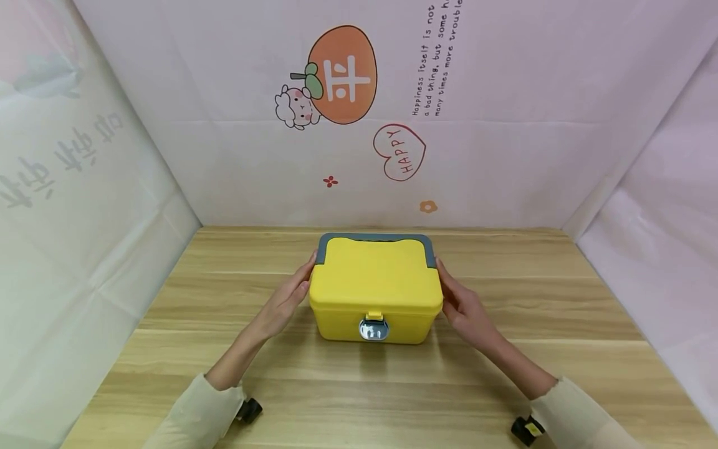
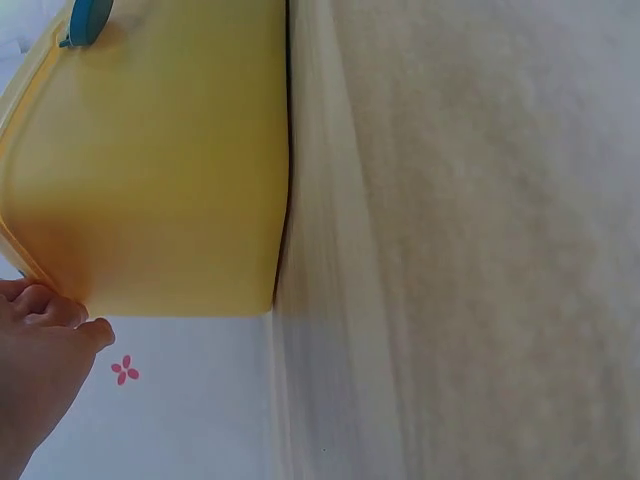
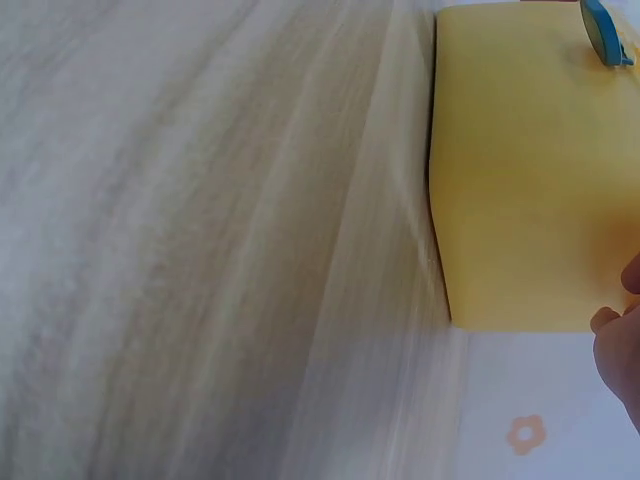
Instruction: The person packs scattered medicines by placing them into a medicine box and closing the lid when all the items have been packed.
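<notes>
A yellow box (image 1: 376, 280) with a shut lid sits on the wooden table in the head view. Its blue-grey handle (image 1: 321, 251) lies along the back of the lid, and a shiny latch (image 1: 373, 328) is on its front. My left hand (image 1: 283, 305) touches the left side of the box with its fingers stretched along it. On the opposite side my right hand (image 1: 470, 315) rests against the box, some of its fingers hidden behind the corner. Both wrist views show the yellow side wall, with the left hand (image 2: 42, 365) and right hand (image 3: 622, 345) near its edge.
The wooden table (image 1: 235, 280) has a printed white cloth (image 1: 477, 174) standing behind it and more cloth at both sides. Dark wrist devices (image 1: 527, 430) show at the sleeves.
</notes>
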`<move>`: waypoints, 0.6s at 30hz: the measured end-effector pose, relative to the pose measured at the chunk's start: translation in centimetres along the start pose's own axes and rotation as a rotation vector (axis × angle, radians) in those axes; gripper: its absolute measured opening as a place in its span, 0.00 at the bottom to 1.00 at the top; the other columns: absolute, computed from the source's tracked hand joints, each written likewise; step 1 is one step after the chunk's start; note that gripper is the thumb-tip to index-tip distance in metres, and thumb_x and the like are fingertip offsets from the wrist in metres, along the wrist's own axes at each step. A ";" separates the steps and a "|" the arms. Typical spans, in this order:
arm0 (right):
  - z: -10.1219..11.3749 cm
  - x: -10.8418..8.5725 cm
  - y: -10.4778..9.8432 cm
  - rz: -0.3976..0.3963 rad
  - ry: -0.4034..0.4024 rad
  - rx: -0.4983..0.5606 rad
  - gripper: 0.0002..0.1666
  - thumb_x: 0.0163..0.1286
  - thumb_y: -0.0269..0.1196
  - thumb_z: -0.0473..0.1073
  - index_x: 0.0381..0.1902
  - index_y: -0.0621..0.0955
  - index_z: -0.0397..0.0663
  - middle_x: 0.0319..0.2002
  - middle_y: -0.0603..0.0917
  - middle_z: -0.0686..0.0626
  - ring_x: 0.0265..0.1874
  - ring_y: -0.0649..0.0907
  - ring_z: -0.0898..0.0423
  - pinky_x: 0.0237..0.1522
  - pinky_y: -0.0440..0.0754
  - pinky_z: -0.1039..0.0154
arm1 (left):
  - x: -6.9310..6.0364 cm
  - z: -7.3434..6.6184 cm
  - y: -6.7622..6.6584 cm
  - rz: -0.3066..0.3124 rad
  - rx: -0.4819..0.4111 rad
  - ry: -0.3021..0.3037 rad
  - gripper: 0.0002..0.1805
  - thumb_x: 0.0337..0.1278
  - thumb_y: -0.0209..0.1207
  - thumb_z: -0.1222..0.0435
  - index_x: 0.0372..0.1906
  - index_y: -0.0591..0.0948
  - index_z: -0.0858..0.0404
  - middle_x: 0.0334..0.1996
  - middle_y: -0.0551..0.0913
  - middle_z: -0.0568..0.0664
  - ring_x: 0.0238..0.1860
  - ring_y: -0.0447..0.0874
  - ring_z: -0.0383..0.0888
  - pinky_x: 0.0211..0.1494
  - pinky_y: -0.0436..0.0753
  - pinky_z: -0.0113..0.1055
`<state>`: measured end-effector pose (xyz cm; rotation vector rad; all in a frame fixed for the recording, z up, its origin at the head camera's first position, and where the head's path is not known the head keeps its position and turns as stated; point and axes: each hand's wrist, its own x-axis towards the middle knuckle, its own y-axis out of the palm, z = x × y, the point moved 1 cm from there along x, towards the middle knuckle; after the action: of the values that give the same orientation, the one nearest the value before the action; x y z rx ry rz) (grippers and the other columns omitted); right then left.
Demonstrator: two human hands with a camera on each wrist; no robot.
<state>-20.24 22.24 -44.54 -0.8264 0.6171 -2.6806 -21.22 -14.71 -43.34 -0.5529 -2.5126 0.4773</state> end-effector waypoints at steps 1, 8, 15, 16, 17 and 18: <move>0.0 0.0 0.0 0.003 -0.004 0.006 0.51 0.59 0.47 0.12 0.79 0.54 0.44 0.76 0.57 0.33 0.67 0.66 0.77 0.61 0.70 0.81 | 0.0 0.0 0.0 0.001 0.001 -0.002 0.29 0.79 0.36 0.69 0.79 0.51 0.66 0.79 0.51 0.61 0.78 0.52 0.60 0.75 0.55 0.20; -0.2 -0.2 0.2 0.003 -0.019 0.014 0.51 0.60 0.47 0.11 0.79 0.53 0.43 0.77 0.56 0.33 0.69 0.65 0.76 0.62 0.68 0.80 | -0.1 0.0 -0.1 0.010 0.018 -0.040 0.30 0.79 0.37 0.68 0.80 0.50 0.63 0.80 0.50 0.57 0.79 0.51 0.57 0.75 0.55 0.20; 0.1 -0.1 -0.1 0.008 0.011 0.025 0.50 0.61 0.48 0.13 0.79 0.54 0.45 0.78 0.55 0.36 0.71 0.61 0.75 0.66 0.65 0.79 | -0.1 -0.2 -0.5 0.012 0.086 -0.083 0.30 0.78 0.38 0.67 0.80 0.51 0.58 0.80 0.52 0.54 0.78 0.55 0.58 0.77 0.60 0.56; 0.1 0.0 -0.3 0.005 0.016 0.015 0.50 0.61 0.48 0.14 0.79 0.54 0.44 0.78 0.55 0.36 0.72 0.60 0.74 0.66 0.65 0.79 | -0.1 -0.2 -0.6 0.011 0.104 -0.086 0.30 0.78 0.38 0.66 0.80 0.51 0.59 0.80 0.52 0.55 0.78 0.54 0.60 0.77 0.59 0.58; 0.2 0.1 -0.5 0.005 0.024 0.003 0.50 0.61 0.49 0.14 0.79 0.54 0.44 0.78 0.55 0.37 0.72 0.59 0.72 0.66 0.64 0.79 | 0.0 -0.2 -0.8 0.009 0.118 -0.092 0.30 0.78 0.39 0.66 0.80 0.51 0.59 0.80 0.52 0.56 0.78 0.53 0.60 0.77 0.58 0.60; 0.2 0.3 -0.7 0.004 0.033 -0.010 0.50 0.61 0.50 0.14 0.79 0.54 0.43 0.78 0.54 0.37 0.73 0.58 0.71 0.67 0.64 0.79 | 0.0 -0.2 -0.9 0.004 0.143 -0.101 0.30 0.78 0.39 0.65 0.80 0.51 0.60 0.80 0.51 0.56 0.79 0.51 0.60 0.77 0.56 0.61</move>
<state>-20.42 22.71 -43.91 -0.7842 0.6389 -2.6947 -21.35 -15.46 -42.77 -0.4904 -2.5478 0.6960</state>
